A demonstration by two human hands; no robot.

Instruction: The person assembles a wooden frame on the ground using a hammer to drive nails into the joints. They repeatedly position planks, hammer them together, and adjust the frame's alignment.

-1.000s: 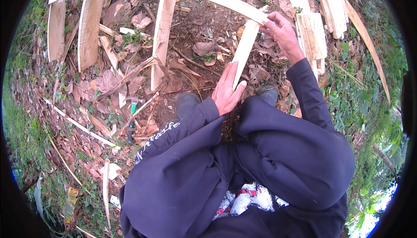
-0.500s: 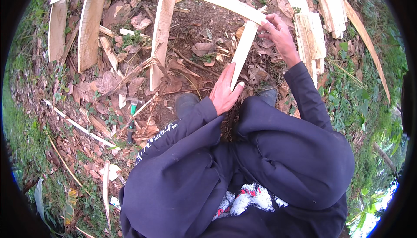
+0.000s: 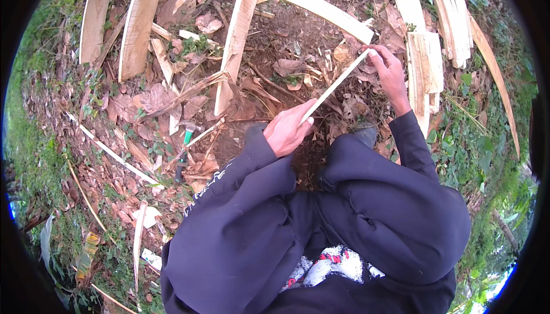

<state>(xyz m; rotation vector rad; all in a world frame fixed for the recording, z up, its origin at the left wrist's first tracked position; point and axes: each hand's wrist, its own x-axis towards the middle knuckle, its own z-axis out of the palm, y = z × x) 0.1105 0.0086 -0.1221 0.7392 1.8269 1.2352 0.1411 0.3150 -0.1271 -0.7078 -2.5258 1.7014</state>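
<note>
Right hand (image 3: 391,79) pinches the far end of the short wooden slat (image 3: 335,87) between thumb and fingers, just beside the right end of the long wooden slat (image 3: 309,1); contact between the slats cannot be confirmed. Left hand (image 3: 289,129), fingers together and thumb opposed, grips the near end. The step appears to be positioning the short slat, edge toward the view. The next move calls for firm grips and a controlled angle. A green-handled hammer (image 3: 187,138) lies to the left.
</note>
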